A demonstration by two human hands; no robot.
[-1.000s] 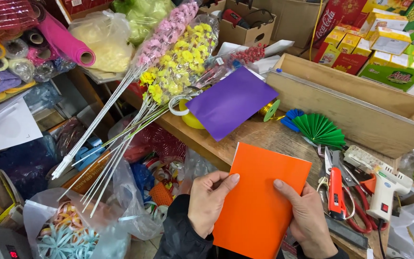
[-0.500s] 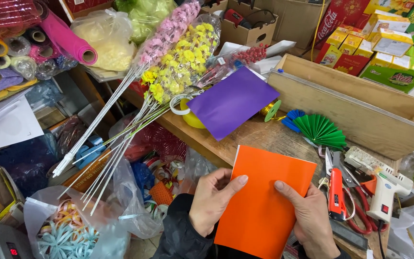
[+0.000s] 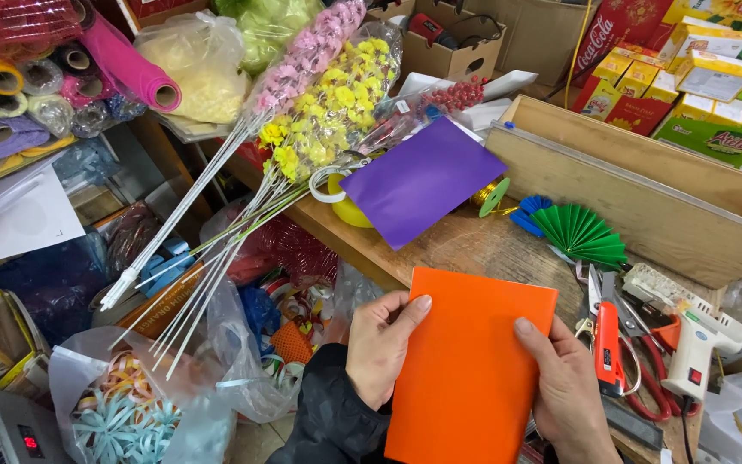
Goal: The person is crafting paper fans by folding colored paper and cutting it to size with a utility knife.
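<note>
Gripping the orange sheet (image 3: 474, 369), left hand (image 3: 380, 348) and right hand (image 3: 564, 391) possibly hide scissors (image 3: 641, 344) partly.

The orange sheet (image 3: 474, 361) looks like smooth matt paper; the purple sheet (image 3: 422, 179) is paper with a slight sheen. The tabletop (image 3: 483, 245) is bare, rough wood. The glue gun (image 3: 702, 339) is glossy white plastic.

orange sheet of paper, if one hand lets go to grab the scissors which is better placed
Right, probably. The right hand holds the orange paper sheet's right edge, beside the red-handled scissors on the wooden table. The left hand grips the far edge.
</note>
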